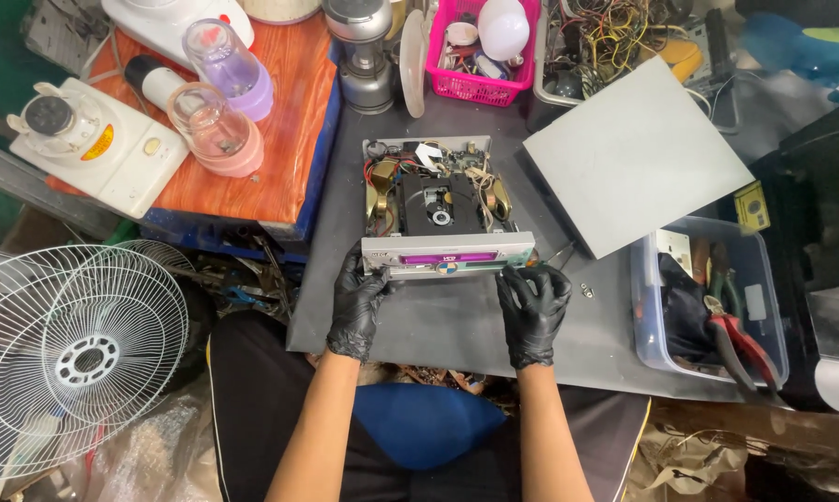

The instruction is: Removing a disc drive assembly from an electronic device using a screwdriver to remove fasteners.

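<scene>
An opened disc player (pixel 443 209), its cover off and its wiring and disc drive showing, is sitting near the middle of the dark worktop (pixel 438 325), a little toward the far edge, with its silver front panel facing the person. The left hand (pixel 357 302), in a black glove, is gripping the panel's left end, fingers curled round the corner. The right hand (pixel 533 302), also gloved, is pinching the panel's right end; whether it is also holding the thin metal tool (pixel 559 253) poking out beside it, I cannot tell. A grey metal cover (pixel 635 153) is lying just right of the player, tilted, reaching toward the far right corner. Two small screws (pixel 585 291) are resting near the right hand. A clear plastic tub (pixel 708 297) holding red-handled pliers (pixel 740 342) is standing at the right edge. A pink basket (pixel 480 56) is sitting at the far edge, blender jars (pixel 219 102) on the orange board to the left, and a white fan grille (pixel 71 349) lower left.
</scene>
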